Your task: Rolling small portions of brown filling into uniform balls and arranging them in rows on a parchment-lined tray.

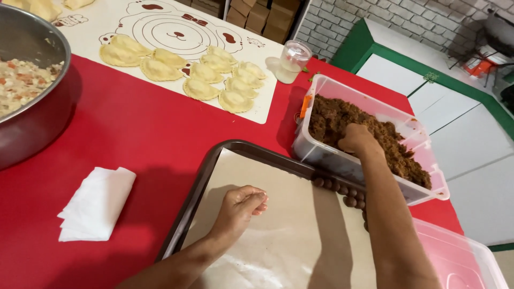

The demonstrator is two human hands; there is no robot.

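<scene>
Fingers of the right hand [357, 138] curl down into the brown crumbly filling [369, 134], so we see only knuckles and the back of the hand; whether those fingertips pinch any of it we cannot tell, since the filling hides them. The filling lies in a clear plastic tub [428, 160], heaped around and beyond the hand toward four o'clock. The left hand [241, 206] rests on the parchment-lined tray [214, 166] with its fingers bent loosely inward, nearly closed, and nothing visible between them; the filling sits well apart from it, toward two o'clock.

Just at the tray's far edge, at three o'clock from the left hand and under the right forearm, we see a short row of small brown balls [342, 190] touching one another; at five o'clock of the tray lies a clear plastic lid [460, 262].

Outward again, the red table [134, 134] carries a folded white napkin [96, 203] at nine o'clock of the tray; a large metal bowl [32, 123] of chopped pale mixture sits at ten o'clock; a pale baking mat [257, 112] at twelve holds folded half-moon pastries [201, 88]; a small clear cup [292, 61] stands beside the mat's right corner. Beyond the table we see a white tiled floor with a green border [369, 43] and a grey brick wall [407, 16].
</scene>
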